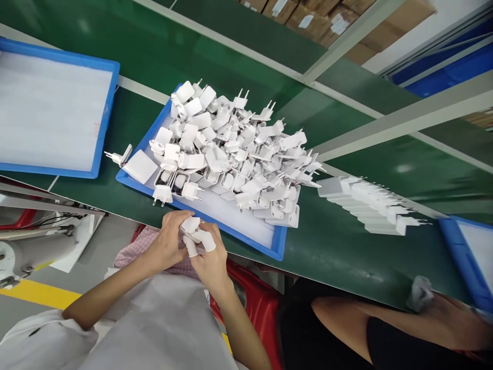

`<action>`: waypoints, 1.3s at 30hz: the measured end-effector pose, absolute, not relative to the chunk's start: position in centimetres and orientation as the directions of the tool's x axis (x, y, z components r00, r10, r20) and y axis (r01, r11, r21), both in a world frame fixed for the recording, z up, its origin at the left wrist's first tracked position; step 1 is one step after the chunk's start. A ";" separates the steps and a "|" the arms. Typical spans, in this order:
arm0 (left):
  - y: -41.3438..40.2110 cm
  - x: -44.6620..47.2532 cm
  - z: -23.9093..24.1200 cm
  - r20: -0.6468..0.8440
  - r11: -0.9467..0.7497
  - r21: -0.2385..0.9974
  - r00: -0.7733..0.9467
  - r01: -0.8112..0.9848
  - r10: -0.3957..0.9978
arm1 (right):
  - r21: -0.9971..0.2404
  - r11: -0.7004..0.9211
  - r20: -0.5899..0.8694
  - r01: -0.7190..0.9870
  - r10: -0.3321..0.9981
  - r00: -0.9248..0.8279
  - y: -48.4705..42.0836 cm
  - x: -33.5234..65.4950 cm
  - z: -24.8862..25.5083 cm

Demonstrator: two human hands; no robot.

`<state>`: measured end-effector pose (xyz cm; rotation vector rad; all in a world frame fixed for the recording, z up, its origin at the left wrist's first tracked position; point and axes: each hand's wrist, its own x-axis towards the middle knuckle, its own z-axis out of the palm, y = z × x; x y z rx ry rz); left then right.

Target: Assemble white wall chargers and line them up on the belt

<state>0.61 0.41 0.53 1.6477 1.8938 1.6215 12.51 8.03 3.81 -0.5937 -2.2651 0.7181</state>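
At the lower centre of the frame, a small white plastic plug adapter (190, 224) sits between the person's two hands, much of its body covered, so whether its casing is closed cannot be made out. The part that shows is smooth and matt, with a flat, rounded face. The left hand (169, 244) curls around it from the left, fingers bent and closed on it; the right hand (213, 257) pinches it from the right, white sleeves on the thumb and forefinger blending with the plastic. Both forearms rise from the bottom edge, elbows apart.

Just beyond, on the green table (346, 262), a blue-rimmed tray (280, 241) carries a heap of similar white adapters (231, 149); the lower layers are hidden, and some near ones show open casings. At centre right stands a row of white adapters (358, 203). At lower right, a co-worker's hand (454, 318) is blurred. Brown cardboard boxes (308, 20) are cut off along the top.
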 end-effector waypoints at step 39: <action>-0.5 -5.1 5.4 -0.549 0.473 0.745 -0.029 -0.470 0.836 | -0.833 -0.518 -0.517 0.195 0.601 -0.609 9.0 12.9 4.8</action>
